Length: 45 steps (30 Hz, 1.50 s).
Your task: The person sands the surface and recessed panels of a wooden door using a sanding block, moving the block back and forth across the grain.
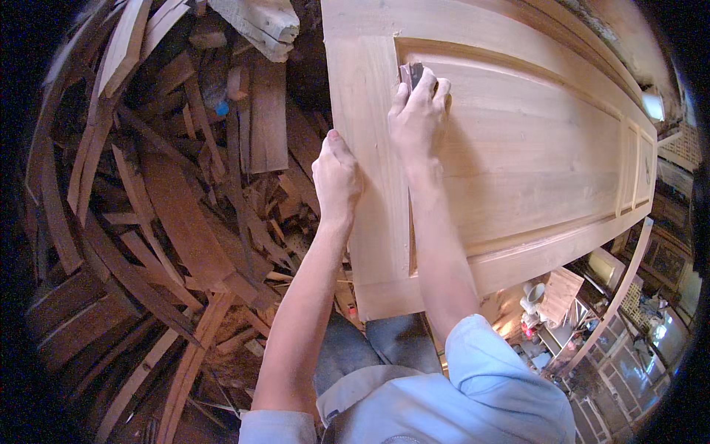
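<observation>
A pale wooden panelled door (532, 140) lies in front of me, reaching away to the right. At its left edge my left hand (336, 179) is closed on the rim; most of its fingers are hidden. My right hand (420, 111) pinches a small dark folded piece of sandpaper (411, 74), pressed into the far left corner of the recessed panel, against the frame's inner edge. The right forearm lies across the door's near left part and hides some of the frame joint.
A large heap of wood offcuts and boards (170, 200) fills the left side, below the door. A rough pale beam end (266, 29) juts in at the top. Beyond the door's near right edge stand a white cup-like container (532, 294) and a long wooden strip (617, 292).
</observation>
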Tool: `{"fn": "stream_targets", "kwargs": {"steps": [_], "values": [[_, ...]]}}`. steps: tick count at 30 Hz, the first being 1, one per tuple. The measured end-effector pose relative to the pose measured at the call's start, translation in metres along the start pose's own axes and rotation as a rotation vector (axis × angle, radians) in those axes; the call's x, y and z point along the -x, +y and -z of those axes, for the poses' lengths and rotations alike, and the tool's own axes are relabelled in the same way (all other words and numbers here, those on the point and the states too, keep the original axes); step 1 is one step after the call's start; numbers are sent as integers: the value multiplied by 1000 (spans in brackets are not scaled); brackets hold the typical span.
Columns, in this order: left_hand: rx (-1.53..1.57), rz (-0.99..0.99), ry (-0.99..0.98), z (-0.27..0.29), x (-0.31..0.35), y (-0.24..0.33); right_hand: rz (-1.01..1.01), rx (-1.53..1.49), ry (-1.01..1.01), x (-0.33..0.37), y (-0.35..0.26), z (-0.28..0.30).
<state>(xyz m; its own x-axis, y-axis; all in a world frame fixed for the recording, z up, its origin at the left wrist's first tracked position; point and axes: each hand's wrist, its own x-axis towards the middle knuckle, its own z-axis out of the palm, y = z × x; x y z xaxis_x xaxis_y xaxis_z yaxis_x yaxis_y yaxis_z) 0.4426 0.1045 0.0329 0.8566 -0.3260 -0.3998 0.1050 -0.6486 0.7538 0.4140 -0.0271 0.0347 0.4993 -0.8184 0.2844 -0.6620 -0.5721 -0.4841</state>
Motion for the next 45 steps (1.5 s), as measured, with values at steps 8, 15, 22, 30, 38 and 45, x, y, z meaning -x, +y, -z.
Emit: {"fn": "stream_targets", "kwargs": {"steps": [8, 15, 22, 30, 38, 45], "values": [[29, -1, 16, -1, 1, -3, -23, 196, -123, -3, -16, 7], [52, 0, -21, -5, 1, -2, 116, 187, 0, -26, 9, -15], [-30, -79, 28, 0, 1, -1, 151, 77, -28, -28, 2, -9], [54, 24, -17, 1, 1, -3, 113, 160, -36, -16, -4, -11], [75, 7, -8, 2, 2, -3, 122, 165, -40, -7, -3, -7], [41, 29, -15, -4, 2, 2, 127, 167, 19, -28, -2, -22]]}}
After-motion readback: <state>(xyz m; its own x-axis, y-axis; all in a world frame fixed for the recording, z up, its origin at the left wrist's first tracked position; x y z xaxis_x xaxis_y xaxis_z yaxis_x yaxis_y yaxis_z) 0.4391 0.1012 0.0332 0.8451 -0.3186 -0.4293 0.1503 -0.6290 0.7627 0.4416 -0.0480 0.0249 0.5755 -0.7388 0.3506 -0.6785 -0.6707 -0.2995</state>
